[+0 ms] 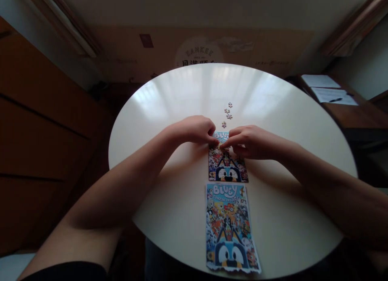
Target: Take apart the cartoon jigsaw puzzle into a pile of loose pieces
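A partly covered jigsaw puzzle [218, 164] lies on the white oval table, with a blue cartoon dog's head along its near edge. My left hand [197, 128] rests at its upper left, fingers curled in and thumb down on the puzzle; whether anything is pinched there is hidden. From the other side, my right hand [253, 142] reaches over the upper right part, its index finger stretched out and touching the puzzle, other fingers bent beneath. Several loose puzzle pieces [229, 116] lie just beyond the hands. Below the puzzle is a printed Bluey picture sheet [228, 228] with a torn bottom edge.
The glossy white table [169, 192] has a curved edge all round. To the right stands a brown side table [345, 111] with papers [332, 95] and a dark pen [336, 99]. Wooden cabinet fronts [39, 123] are on the left.
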Tool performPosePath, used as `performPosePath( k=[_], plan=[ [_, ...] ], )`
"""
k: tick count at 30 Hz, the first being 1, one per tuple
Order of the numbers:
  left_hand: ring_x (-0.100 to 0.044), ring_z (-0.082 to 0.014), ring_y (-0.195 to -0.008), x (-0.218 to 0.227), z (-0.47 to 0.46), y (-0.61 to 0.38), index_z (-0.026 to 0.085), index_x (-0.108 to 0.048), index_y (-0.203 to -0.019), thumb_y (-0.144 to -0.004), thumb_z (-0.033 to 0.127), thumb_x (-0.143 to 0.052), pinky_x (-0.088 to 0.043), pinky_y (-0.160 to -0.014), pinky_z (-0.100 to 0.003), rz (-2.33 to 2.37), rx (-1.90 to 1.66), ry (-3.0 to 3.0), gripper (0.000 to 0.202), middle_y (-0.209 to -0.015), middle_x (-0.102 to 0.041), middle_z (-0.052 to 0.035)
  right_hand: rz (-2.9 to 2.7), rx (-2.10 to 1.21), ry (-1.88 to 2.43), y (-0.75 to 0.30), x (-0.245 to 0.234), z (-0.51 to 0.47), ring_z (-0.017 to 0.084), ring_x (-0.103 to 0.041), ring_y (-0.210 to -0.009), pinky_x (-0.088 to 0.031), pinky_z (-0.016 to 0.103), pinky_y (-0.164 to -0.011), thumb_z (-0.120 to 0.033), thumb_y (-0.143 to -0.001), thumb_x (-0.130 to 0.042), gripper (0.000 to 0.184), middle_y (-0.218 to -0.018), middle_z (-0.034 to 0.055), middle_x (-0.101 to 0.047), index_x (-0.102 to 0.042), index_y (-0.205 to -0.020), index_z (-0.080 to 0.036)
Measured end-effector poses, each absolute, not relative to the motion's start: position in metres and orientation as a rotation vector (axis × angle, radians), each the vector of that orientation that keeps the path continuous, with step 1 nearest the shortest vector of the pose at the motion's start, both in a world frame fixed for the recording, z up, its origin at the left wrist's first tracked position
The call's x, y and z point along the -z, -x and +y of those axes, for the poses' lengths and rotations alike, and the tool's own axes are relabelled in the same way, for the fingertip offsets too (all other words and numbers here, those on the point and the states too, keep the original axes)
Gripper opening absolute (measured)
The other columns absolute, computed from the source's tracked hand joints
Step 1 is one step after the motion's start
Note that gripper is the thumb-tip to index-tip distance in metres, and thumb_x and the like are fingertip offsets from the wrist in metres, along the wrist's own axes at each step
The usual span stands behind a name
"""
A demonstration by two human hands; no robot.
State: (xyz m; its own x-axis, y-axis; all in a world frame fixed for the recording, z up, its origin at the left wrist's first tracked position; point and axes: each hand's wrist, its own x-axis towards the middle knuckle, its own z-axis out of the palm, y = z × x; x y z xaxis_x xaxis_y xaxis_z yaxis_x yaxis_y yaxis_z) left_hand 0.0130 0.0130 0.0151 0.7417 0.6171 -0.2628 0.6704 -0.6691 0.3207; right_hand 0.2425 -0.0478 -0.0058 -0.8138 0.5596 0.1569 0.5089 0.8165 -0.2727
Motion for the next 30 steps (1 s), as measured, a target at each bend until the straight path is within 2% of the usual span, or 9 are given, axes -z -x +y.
performPosePath(
  k=[11, 15, 20, 23, 26, 30],
  plan=[
    [-0.048, -0.0146, -0.058, -0.020, 0.010, -0.016, 0.018, -0.068, -0.073, -0.078, 0.058, -0.065, -0.028, -0.057, -0.030, 1.059, 0.241, -2.518, 0.040, -0.066, -0.064, -0.0035, -2.749, -0.430, 0.906, -0.237, 0.001, -0.052, 0.010, -0.058, -0.068, -0.038, 0.023, -0.062, -0.010, -0.076, -0.053, 0.045, -0.093, -0.0009, -0.072, -0.076, -0.108, -0.031],
    [-0.049, -0.0156, -0.060, -0.023, 0.008, -0.016, 0.019, -0.067, -0.075, -0.082, 0.055, -0.062, -0.029, -0.057, -0.030, 1.041, 0.284, -2.536, 0.037, -0.070, -0.065, -0.0047, -2.695, -0.501, 0.876, -0.242, 0.002, -0.049, 0.010, -0.056, -0.067, -0.039, 0.023, -0.062, -0.010, -0.078, -0.052, 0.041, -0.089, 0.0007, -0.071, -0.074, -0.108, -0.025],
    [-0.049, -0.0151, -0.059, -0.022, 0.012, -0.013, 0.019, -0.065, -0.074, -0.089, 0.057, -0.052, -0.029, -0.057, -0.031, 1.010, 0.278, -2.514, 0.043, -0.074, -0.066, -0.0055, -2.401, -0.500, 1.020, -0.256, 0.002, -0.038, 0.007, -0.042, -0.054, -0.035, 0.023, -0.055, -0.010, -0.075, -0.049, 0.019, -0.063, -0.0025, -0.056, -0.066, -0.082, -0.016],
    [-0.050, -0.0153, -0.059, -0.022, 0.013, -0.011, 0.019, -0.064, -0.074, -0.089, 0.057, -0.051, -0.030, -0.057, -0.031, 1.000, 0.274, -2.508, 0.043, -0.072, -0.066, -0.0053, -2.253, -0.409, 1.106, -0.263, 0.007, -0.032, 0.007, -0.042, -0.055, -0.034, 0.024, -0.055, -0.011, -0.074, -0.049, 0.015, -0.063, -0.0018, -0.057, -0.063, -0.075, -0.016],
    [-0.049, -0.0154, -0.058, -0.022, 0.011, -0.012, 0.019, -0.064, -0.073, -0.087, 0.061, -0.053, -0.029, -0.056, -0.031, 1.009, 0.274, -2.511, 0.046, -0.070, -0.065, -0.0056, -2.071, -0.375, 1.215, -0.267, 0.019, -0.022, 0.009, -0.046, -0.057, -0.036, 0.025, -0.057, -0.014, -0.077, -0.051, 0.016, -0.066, 0.0000, -0.061, -0.067, -0.078, -0.016],
    [-0.050, -0.0162, -0.059, -0.023, 0.006, -0.015, 0.019, -0.065, -0.074, -0.082, 0.063, -0.059, -0.030, -0.056, -0.030, 1.078, 0.277, -2.543, 0.045, -0.073, -0.066, -0.0062, -1.739, -0.549, 1.331, -0.269, 0.037, -0.007, 0.012, -0.054, -0.064, -0.041, 0.026, -0.060, -0.023, -0.079, -0.054, 0.022, -0.074, 0.0033, -0.066, -0.072, -0.089, -0.014]
  ],
)
